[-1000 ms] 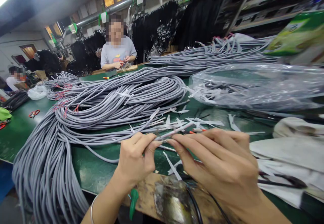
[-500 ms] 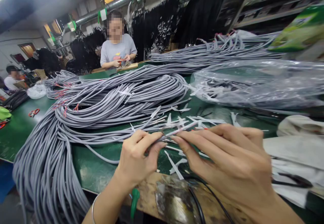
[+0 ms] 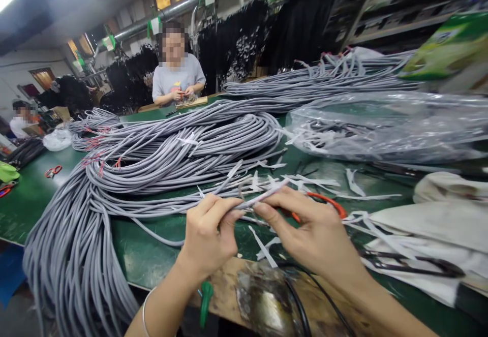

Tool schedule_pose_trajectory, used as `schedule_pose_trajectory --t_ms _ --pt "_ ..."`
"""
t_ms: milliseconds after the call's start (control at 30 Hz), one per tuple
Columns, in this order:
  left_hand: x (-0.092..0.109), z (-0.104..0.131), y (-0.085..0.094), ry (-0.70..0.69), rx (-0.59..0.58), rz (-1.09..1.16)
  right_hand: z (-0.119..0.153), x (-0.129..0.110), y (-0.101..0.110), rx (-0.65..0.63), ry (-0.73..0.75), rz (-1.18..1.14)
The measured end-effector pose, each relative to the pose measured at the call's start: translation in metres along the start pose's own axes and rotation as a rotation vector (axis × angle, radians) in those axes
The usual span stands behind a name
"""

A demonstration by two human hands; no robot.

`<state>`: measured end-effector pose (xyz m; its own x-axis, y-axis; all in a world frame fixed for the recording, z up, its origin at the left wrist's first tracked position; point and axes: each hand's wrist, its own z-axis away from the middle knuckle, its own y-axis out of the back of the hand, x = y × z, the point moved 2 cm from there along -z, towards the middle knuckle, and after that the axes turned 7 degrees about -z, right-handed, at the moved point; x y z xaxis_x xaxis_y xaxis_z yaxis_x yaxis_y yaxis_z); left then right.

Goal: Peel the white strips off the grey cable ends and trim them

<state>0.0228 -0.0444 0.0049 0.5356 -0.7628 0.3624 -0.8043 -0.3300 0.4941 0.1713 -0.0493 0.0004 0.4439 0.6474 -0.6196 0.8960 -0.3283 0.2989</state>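
Grey cable point(image 3: 271, 191) sits above the table point(image 3: 152, 262), pinched in the left hand point(image 3: 209, 230), its axis slanting rightward and away past the right hand point(image 3: 310, 222), whose grip I cannot tell.

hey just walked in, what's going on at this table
Someone's left hand pinches a thin grey cable, with the right hand close by its pale end; the right fingers' exact grip is unclear. Beyond the hands, big looped bundles of grey cable lie on the green table, with white strips scattered nearby. Across the table, a co-worker handles something too small to make out.
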Motion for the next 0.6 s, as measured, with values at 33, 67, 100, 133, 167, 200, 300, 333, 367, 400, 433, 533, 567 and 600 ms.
schedule_pose_trajectory --t_ms 33,67,100,133,167,200,300,333,367,400,433,533,567,600 --pt "0.0 0.0 0.0 0.005 0.008 0.017 0.0 0.003 -0.003 -0.039 -0.096 -0.102" --pt "-0.001 0.0 0.0 0.008 0.014 0.033 0.0 0.005 -0.006 -0.082 -0.187 -0.209" --pt "-0.002 0.0 -0.001 0.01 0.019 0.05 0.0 0.006 -0.01 -0.126 -0.269 -0.319" --pt "-0.003 0.001 -0.001 0.009 0.025 0.065 0.0 0.007 -0.013 -0.166 -0.337 -0.423" --pt "-0.003 0.001 -0.001 0.005 0.031 0.079 0.0 0.008 -0.016 -0.195 -0.388 -0.513" --pt "-0.004 0.001 -0.001 0.0 0.036 0.093 0.0 0.008 -0.018 -0.209 -0.427 -0.583" --pt "-0.005 0.001 -0.002 0.003 0.035 0.119 0.001 0.008 -0.023 -0.2 -0.489 -0.666" --pt "-0.005 0.001 -0.003 0.022 0.028 0.122 0.002 0.009 -0.023 -0.181 -0.498 -0.668" --pt "-0.005 0.001 -0.003 0.05 0.017 0.121 0.002 0.009 -0.022 -0.157 -0.501 -0.664" --pt "-0.004 0.001 -0.004 0.082 0.004 0.118 0.003 0.01 -0.021 -0.135 -0.496 -0.653" --pt "-0.004 0.001 -0.004 0.115 -0.004 0.114 0.004 0.01 -0.02 -0.115 -0.485 -0.637" --pt "-0.002 0.0 -0.004 0.198 -0.004 0.113 0.005 0.011 -0.014 -0.083 -0.439 -0.588" --pt "-0.002 0.0 -0.004 0.222 0.0 0.12 0.005 0.012 -0.012 -0.069 -0.426 -0.578" --pt "-0.002 0.0 -0.005 0.244 0.002 0.129 0.005 0.012 -0.01 -0.055 -0.419 -0.571"
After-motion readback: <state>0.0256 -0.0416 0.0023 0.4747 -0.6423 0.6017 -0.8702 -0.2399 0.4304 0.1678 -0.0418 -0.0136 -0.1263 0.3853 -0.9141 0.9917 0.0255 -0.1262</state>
